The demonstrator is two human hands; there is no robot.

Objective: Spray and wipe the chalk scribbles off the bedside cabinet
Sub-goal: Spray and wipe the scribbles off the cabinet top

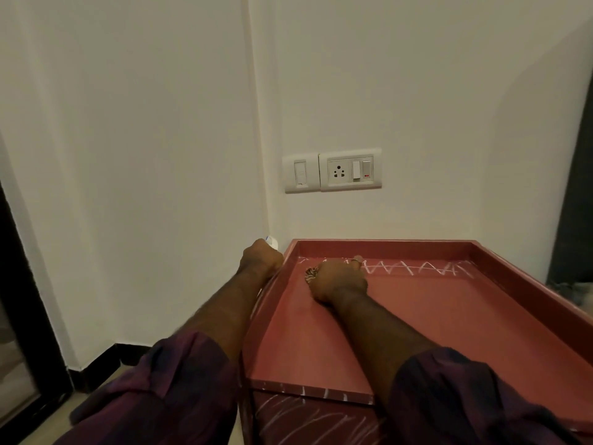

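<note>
A red-brown bedside cabinet with a raised rim fills the lower right. White chalk zigzags run along the far edge of its top, and more chalk strokes cross its front face. My right hand lies on the top at the far left, fingers curled round a patterned cloth beside the zigzags. My left hand is beyond the cabinet's left rim, gripping a white spray bottle, of which only the top shows.
White walls meet in a corner just behind the cabinet. A switch and socket plate is on the wall above it. A dark door frame stands at the left, and a dark panel at the right edge.
</note>
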